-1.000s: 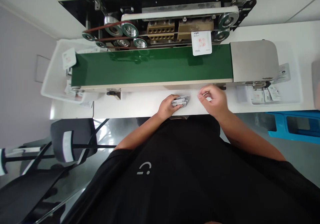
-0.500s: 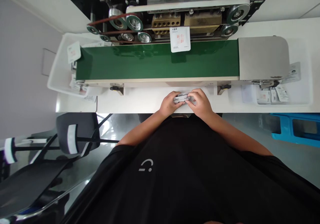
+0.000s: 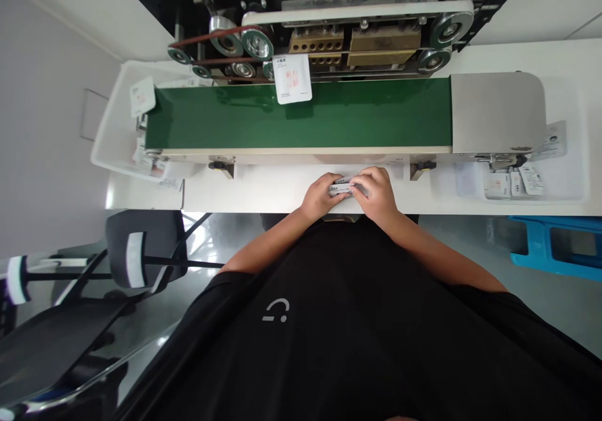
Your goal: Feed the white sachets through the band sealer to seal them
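Close to the table's front edge, my left hand (image 3: 320,197) is closed around one side of a small stack of white printed sachets (image 3: 339,189). The fingers of my right hand (image 3: 377,194) pinch the stack's other side near its upper edges. Most of the stack is hidden between my hands. Beyond them, a single white sachet with red print (image 3: 292,79) hangs at the sealing machine's rollers, its lower part over the green conveyor belt (image 3: 367,117).
The band sealer (image 3: 324,14) with its wheels and brass blocks spans the back. At the left a white bin (image 3: 109,137) holds sachets, one white sachet (image 3: 142,96) at the belt's end. A clear bin (image 3: 576,179) with sachets stands right. Chairs (image 3: 145,250) and a blue stool (image 3: 536,240) are below.
The single sachet on the machine has travelled left along the belt. My hands stay in nearly the same place, both still on the stack, with the right fingers shifted slightly over it.
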A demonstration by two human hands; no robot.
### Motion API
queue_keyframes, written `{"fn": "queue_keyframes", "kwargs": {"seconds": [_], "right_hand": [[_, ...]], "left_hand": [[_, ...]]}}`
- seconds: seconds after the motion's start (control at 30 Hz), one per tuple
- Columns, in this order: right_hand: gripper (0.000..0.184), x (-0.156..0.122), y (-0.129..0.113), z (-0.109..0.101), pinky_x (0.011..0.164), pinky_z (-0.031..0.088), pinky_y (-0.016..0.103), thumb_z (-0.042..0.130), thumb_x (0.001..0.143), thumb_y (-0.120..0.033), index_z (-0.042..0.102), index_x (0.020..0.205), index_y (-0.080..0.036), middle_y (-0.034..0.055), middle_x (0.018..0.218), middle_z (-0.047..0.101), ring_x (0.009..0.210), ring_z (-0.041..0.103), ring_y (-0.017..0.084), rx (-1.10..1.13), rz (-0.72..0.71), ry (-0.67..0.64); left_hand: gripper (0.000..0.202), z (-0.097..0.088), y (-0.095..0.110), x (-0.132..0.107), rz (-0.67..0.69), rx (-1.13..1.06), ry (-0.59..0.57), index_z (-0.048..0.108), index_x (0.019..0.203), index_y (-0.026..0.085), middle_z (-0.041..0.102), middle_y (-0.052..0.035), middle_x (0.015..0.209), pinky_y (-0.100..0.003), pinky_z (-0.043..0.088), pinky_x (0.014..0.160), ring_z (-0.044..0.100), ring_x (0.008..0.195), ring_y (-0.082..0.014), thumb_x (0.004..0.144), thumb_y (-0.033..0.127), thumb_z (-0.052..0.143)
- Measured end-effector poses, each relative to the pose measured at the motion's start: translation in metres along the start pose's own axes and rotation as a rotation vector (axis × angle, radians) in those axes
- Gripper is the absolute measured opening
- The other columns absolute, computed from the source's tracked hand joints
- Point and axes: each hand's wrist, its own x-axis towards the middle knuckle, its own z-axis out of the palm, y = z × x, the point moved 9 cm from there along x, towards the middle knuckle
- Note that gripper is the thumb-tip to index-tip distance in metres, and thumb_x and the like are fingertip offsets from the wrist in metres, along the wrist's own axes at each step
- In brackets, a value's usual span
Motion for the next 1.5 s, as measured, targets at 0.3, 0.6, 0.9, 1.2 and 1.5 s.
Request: {"fn": "queue_keyframes", "kwargs": {"seconds": [0.3,0.6,0.9,1.2,1.5], "right_hand": [[0.021,0.004,-0.002,-0.025,0.093,0.060,0.043,0.055,0.110,-0.046,0.059,0.111,-0.026,0.0069,0.108,0.070,0.102,0.071,0.022,0.327,0.048,0.202],[0.035,0.017,0.036,-0.087,0.054,0.059,0.025,0.065,0.104,-0.055,0.050,0.125,-0.031,0.0021,0.105,0.073,0.076,0.074,0.016,0.925,0.461,0.264],[0.024,0.093,0.114,-0.175,0.063,0.057,0.022,0.080,0.094,-0.013,0.061,0.107,-0.015,0.0066,0.095,0.077,0.069,0.074,0.009,0.810,0.563,0.323],[0.015,0.140,0.141,-0.176,0.069,0.057,0.021,0.065,0.100,-0.008,0.051,0.099,-0.013,0.0007,0.090,0.074,0.067,0.074,0.004,0.718,0.444,0.210],[0.022,0.154,0.114,-0.151,0.074,0.057,0.023,0.068,0.102,-0.018,0.051,0.116,-0.012,0.0063,0.103,0.075,0.080,0.077,0.008,0.727,0.536,0.109]], "left_hand": [[0.041,0.002,-0.004,0.000,-0.018,0.009,-0.007,0.070,0.126,0.021,0.076,-0.0084,0.115,-0.035,0.060,0.097,0.075,0.106,-0.0232,0.093,0.041,0.082],[0.038,0.000,-0.003,-0.001,-0.001,0.018,-0.005,0.069,0.127,0.022,0.076,-0.0094,0.118,-0.036,0.061,0.096,0.075,0.107,-0.0237,0.095,0.040,0.080],[0.037,0.000,-0.003,0.001,-0.001,0.025,0.025,0.070,0.124,0.021,0.076,-0.0092,0.115,-0.037,0.062,0.095,0.075,0.106,-0.0240,0.093,0.038,0.081],[0.038,-0.001,-0.005,-0.001,-0.010,0.013,0.038,0.070,0.124,0.021,0.076,-0.0092,0.114,-0.036,0.062,0.093,0.075,0.104,-0.0238,0.093,0.040,0.081],[0.038,0.000,-0.006,-0.001,-0.012,0.027,0.030,0.071,0.125,0.021,0.076,-0.0094,0.115,-0.036,0.062,0.091,0.075,0.104,-0.0243,0.093,0.039,0.081]]}}
